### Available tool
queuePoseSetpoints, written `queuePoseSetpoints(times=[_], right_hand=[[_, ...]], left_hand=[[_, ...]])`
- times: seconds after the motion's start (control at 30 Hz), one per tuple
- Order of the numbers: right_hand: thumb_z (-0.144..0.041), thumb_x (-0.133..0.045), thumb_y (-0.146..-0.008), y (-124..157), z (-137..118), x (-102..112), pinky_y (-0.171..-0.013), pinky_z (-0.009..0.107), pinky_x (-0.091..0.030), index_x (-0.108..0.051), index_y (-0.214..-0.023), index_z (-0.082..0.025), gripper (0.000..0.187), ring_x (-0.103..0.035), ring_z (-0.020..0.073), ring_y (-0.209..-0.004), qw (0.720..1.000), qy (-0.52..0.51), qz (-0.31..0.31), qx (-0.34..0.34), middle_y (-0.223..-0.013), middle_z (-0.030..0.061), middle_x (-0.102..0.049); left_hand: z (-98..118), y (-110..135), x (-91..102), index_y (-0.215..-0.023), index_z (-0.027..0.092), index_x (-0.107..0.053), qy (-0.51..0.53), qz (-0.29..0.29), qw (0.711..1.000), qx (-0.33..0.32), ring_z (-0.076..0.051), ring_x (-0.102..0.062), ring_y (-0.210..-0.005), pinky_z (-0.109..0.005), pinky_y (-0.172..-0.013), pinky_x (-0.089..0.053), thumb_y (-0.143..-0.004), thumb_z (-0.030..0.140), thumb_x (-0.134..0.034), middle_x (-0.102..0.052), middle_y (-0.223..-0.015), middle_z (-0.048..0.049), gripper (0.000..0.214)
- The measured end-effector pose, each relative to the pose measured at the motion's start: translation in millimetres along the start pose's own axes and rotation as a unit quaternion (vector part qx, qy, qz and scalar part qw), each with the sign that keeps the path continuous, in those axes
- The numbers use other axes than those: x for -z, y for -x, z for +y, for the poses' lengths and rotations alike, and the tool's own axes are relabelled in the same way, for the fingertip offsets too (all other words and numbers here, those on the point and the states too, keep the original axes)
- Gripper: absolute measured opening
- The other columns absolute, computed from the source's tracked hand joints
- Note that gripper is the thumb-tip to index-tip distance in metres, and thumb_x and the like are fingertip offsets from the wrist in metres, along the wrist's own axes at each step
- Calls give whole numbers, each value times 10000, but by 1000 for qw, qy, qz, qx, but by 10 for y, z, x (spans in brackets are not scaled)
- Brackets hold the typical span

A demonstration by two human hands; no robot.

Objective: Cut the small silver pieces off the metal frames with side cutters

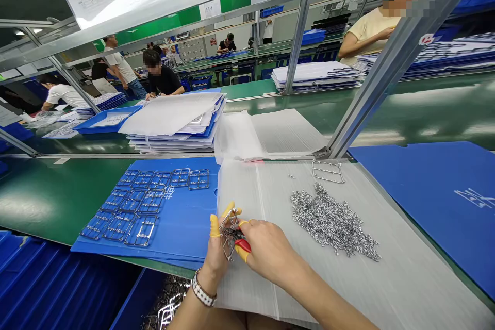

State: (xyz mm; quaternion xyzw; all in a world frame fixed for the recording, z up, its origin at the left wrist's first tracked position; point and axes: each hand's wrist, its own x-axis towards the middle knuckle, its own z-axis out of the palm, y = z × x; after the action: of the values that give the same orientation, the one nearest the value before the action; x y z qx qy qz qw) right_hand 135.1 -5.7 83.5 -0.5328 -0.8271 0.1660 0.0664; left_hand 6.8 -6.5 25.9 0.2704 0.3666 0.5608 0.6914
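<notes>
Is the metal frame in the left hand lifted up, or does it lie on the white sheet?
Lifted: the left hand grips the metal frame in the air, over the white sheet.

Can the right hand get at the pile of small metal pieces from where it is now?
Probably yes. The right hand sits beside the pile of small metal pieces, and nothing stands between them on the white plastic sheet, but it holds red-handled cutters.

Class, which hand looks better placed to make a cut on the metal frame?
Probably the right hand: it holds the red-handled cutters up at the metal frame, while the left hand grips that frame.
</notes>
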Motion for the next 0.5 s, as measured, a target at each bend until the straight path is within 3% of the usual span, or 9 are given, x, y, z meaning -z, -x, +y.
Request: queuePoseSetpoints(times=[0.2, 0.33, 0.5], right_hand=[[-282, -502, -801, 55, 80, 62, -690, 314, -435, -611, -982, -177, 236, -640, 241, -842, 1000, 6, -7, -24, -910, 90, -685], [-304, -478, -821, 66, 175, 89, -682, 310, -427, -621, -890, -177, 204, -628, 238, -839, 998, 29, 6, -51, -882, 95, -678], [-344, -492, -812, 25, 224, 59, -652, 305, -420, -613, -868, -178, 213, -626, 235, -798, 997, 38, 8, -62, -875, 95, -673]], left_hand=[[32, 9, 1, -1198, 188, -596, 10, 1, 999, 30, -250, -573, -1044, -362, -920, -407, -835, 647, -340, -633, -1171, -102, 639], [35, -7, -15, -1195, 167, -597, 49, -10, 996, 74, -263, -542, -1103, -364, -948, -388, -832, 667, -298, -620, -1187, -117, 687], [14, 4, -53, -1190, 151, -602, 55, -12, 995, 80, -271, -513, -1146, -366, -981, -362, -838, 660, -297, -627, -1175, -123, 690]])
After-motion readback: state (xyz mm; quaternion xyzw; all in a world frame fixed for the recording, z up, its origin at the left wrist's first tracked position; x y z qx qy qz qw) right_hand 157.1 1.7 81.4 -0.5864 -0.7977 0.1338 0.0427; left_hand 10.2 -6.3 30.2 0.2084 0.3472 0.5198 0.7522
